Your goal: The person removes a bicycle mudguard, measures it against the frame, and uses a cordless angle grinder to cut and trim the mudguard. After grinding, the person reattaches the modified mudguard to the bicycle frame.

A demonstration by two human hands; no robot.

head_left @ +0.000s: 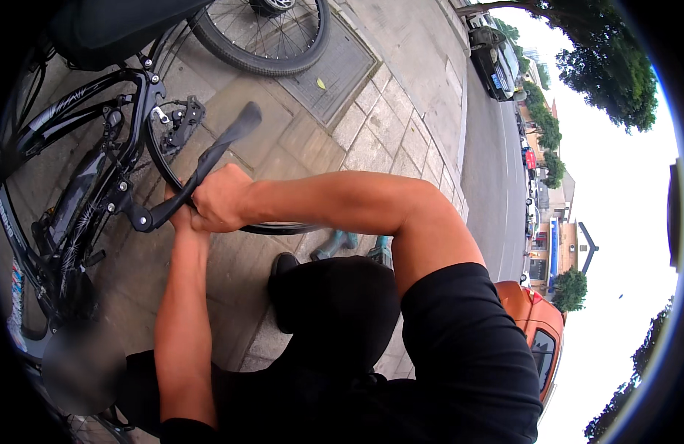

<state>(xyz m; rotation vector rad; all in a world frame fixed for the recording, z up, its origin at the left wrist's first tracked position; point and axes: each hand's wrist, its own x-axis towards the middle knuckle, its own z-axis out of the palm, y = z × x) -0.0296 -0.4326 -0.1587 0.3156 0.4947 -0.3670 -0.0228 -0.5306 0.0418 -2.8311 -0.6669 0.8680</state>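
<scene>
A black bicycle frame (pixel 69 189) fills the left side, with a rear derailleur (pixel 185 124) hanging near its rear fork ends. A black bicycle tyre (pixel 277 229) on its wheel curves beside the frame and runs behind my hands. My right hand (pixel 222 198) is closed in a fist around it. My left hand (pixel 183 219) meets it from below, wrapped at the same spot, its fingers mostly hidden behind the right hand and a black mudguard (pixel 227 137). That mudguard slants up past both hands, attached near the frame.
Another bicycle wheel (pixel 312 55) is at the top, over the paving beside a metal cover (pixel 334 78). Teal tools (pixel 334 245) lie by my knee and black shoe (pixel 284 265). An orange car (pixel 531 314) and a dark car (pixel 494 63) stand along the road. A blurred patch (pixel 84 366) hides the lower left.
</scene>
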